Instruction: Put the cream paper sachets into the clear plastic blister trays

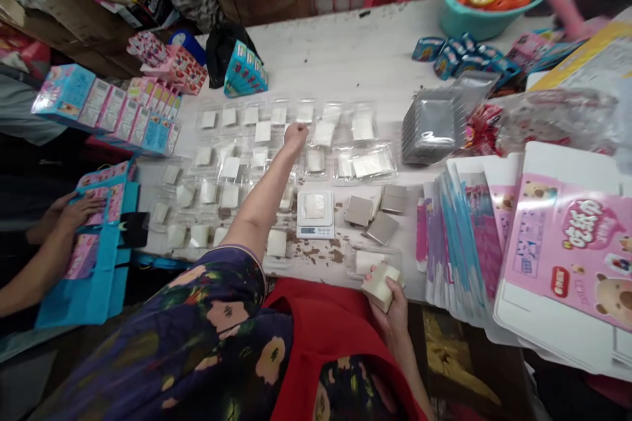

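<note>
Stretched out over the white table, my left hand is closed with the fingertips together, just below a clear tray with a white square; what it grips, if anything, is too small to make out. Near the table's front edge my right hand holds a stack of cream squares, beside a clear tray with a white piece. A small scale carries a white square packet. To its right lie several grey-beige squares. Rows of clear trays with white squares cover the table's left half.
Right of the trays stand a stack of clear trays and piled printed cards. A teal basin holds orange items at the back right. Boxes line the left end, where another person's hands rest on a blue box.
</note>
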{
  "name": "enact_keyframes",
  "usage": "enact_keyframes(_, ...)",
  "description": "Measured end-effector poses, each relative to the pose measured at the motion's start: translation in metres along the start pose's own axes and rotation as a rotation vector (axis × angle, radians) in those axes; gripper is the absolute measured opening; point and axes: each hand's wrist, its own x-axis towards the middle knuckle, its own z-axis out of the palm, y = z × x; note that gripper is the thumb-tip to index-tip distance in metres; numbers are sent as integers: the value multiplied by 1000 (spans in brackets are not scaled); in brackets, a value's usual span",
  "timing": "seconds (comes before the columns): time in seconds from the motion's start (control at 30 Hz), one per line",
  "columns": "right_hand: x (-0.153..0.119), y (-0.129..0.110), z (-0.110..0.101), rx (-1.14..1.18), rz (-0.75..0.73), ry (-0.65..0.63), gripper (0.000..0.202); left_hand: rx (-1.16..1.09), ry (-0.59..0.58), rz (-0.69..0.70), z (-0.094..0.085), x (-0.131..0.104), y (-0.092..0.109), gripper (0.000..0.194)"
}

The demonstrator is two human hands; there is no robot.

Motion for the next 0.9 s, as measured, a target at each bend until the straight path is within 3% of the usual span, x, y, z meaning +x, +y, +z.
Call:
enact_keyframes(0.1,-1,-1,-3,-1,-15,-17,57,331,-185,188,-13,-45,-23,2)
enact_keyframes(0.17,-1,0,-7,-4,-13,-22,56,533,-369,187,-19,-81,-45,8)
enact_keyframes(0.3,0,3,-11,0,5,-31,59,884,-424,259,-19,-130,-87,31)
enact_keyframes(0.43,-1,6,-10,-9,15,-39,59,1087,-465,304,-12,-135,-106,45)
enact_keyframes(0.6,-3,8,-9,-21,14,-33,59,1078,-536,227,-10,-125,-107,44)
enact_keyframes(0.7,-1,9,-7,-30,28,-31,59,1064,-566,252,-13,-125,-107,32)
enact_keyframes(0.83,2,12,-3,-40,34,-26,56,925,-592,440,-20,-134,-116,7)
enact_keyframes(0.9,4,14,1,-39,37,-20,53,782,-595,403,-23,-141,-125,9)
